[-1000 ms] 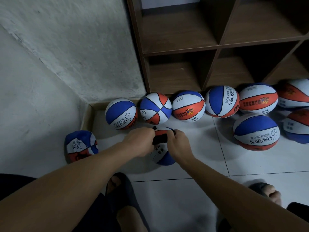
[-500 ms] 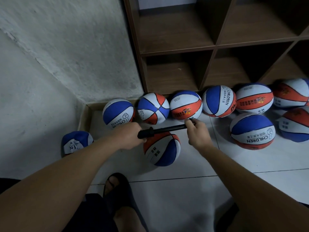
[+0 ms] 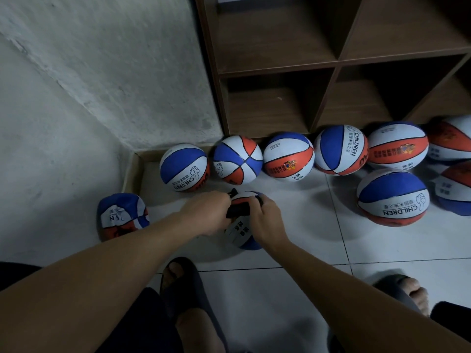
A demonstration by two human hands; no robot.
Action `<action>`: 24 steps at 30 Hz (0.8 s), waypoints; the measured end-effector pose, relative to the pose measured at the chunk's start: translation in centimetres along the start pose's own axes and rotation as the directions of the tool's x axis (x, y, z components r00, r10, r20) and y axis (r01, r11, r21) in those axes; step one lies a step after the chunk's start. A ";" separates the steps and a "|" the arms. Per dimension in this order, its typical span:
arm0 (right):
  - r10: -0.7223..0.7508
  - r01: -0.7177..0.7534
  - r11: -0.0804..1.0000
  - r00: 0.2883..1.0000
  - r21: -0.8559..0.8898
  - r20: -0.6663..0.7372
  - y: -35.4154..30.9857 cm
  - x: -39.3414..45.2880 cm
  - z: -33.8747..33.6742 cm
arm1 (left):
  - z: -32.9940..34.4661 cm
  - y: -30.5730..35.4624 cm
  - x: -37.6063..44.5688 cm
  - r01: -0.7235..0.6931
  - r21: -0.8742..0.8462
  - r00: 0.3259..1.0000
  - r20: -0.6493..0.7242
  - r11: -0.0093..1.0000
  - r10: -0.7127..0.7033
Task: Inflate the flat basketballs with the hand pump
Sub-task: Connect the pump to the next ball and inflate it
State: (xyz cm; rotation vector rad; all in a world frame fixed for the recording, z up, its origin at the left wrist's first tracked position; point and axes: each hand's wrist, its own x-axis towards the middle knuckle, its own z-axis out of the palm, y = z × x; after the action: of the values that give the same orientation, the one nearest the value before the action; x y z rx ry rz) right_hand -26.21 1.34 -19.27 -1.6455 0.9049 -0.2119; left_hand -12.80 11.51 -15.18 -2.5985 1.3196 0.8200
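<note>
A red, white and blue basketball (image 3: pixel 242 234) lies on the floor tiles right under my hands. Across its top runs a black hand pump (image 3: pixel 235 209), pushed in short. My left hand (image 3: pixel 209 212) grips the pump's left end and my right hand (image 3: pixel 265 217) grips its right end, the two hands almost touching. Most of the pump is hidden by my fingers. A crumpled flat basketball (image 3: pixel 121 215) sits against the wall to the left.
Several round basketballs (image 3: pixel 288 159) line the foot of a brown wooden cube shelf (image 3: pixel 336 59); another (image 3: pixel 392 197) lies to the right. A shallow cardboard tray (image 3: pixel 132 171) sits in the corner. My feet in dark sandals (image 3: pixel 183 281) stand close below.
Half a second ago the pump was drawn out long with my hands apart; now my right hand has pushed left and the pump is collapsed again, as it was one second ago.
</note>
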 end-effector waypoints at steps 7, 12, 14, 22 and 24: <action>0.162 -0.165 0.957 0.986 0.239 0.031 0.4 2.5 -0.7 | 1.0 -2.0 0.6 0.054 -0.236 0.997 -0.042 0.970 -0.065; 0.089 -0.109 0.954 0.993 -0.280 -0.084 1.8 3.6 -3.0 | 1.8 -5.0 1.7 0.141 -0.350 0.986 -0.033 0.926 -0.163; 0.025 -0.049 0.792 0.999 -0.609 -0.048 2.3 3.1 -4.0 | 2.2 -5.4 2.0 0.154 -0.367 0.985 -0.014 0.917 -0.171; -0.082 0.160 0.691 0.986 -0.705 0.143 4.4 2.3 -6.8 | 3.1 -2.3 2.6 0.163 -0.458 0.984 0.141 0.874 -0.110; 0.002 0.155 0.720 0.974 -0.676 0.225 4.7 1.8 -7.5 | 3.6 -0.9 3.0 0.173 -0.563 0.984 0.141 0.808 -0.112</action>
State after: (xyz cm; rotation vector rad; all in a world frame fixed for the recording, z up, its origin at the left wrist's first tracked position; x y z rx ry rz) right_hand -31.45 -5.56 -21.81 -2.3554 0.7911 0.2912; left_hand -12.15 11.14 -19.86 -2.9841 0.9292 1.4971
